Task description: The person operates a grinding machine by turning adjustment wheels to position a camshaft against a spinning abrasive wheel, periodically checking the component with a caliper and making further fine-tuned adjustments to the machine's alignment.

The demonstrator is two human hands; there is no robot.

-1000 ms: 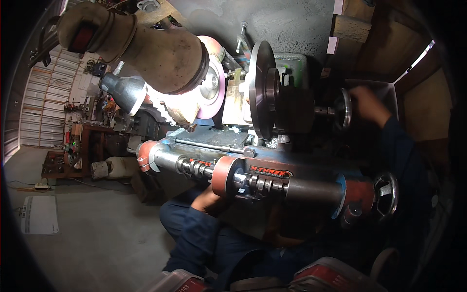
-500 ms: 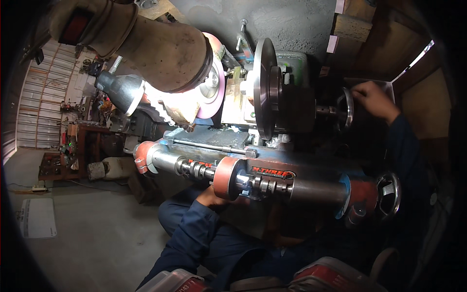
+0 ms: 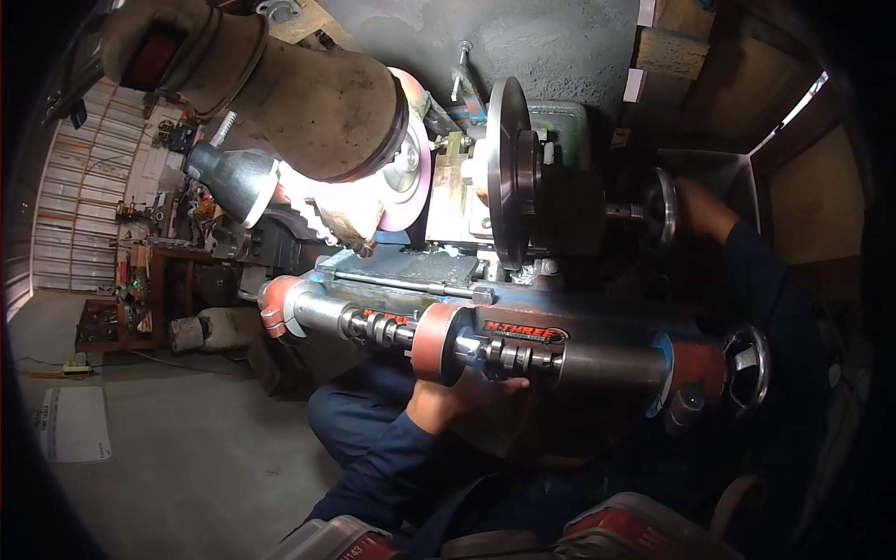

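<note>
1. Lobed shaft (image 3: 518, 357): it lies crosswise on the near side of the machine, between a silver cylinder (image 3: 320, 311) at the left and a dark cylinder (image 3: 611, 367) at the right. A red ring (image 3: 432, 343) encircles it partway along, with lobes showing on both sides of the ring.
2. Left hand (image 3: 453, 399): it reaches up from below, its back partly in view, and sits right beneath the red ring and the neighbouring lobes. The wrist is angled up and to the right, and one digit stretches rightward just under the shaft.
3. Left fingers: mostly hidden behind the ring and shaft, so I cannot tell whether they are closed on anything.
4. Left arm: a dark blue sleeve (image 3: 383, 471) rises slantwise from the lower edge.
5. Right hand (image 3: 707, 213): it is raised well apart from the left, at the outer side of the upper handwheel (image 3: 666, 210), its wrist bent so that the hand points up and leftward.
6. Right fingers: dark and blurred by the rim; whether they grip it or only rest near it, I cannot tell.
7. Right arm: it extends far forward along the right side, past the lower handwheel (image 3: 747, 371).
</note>
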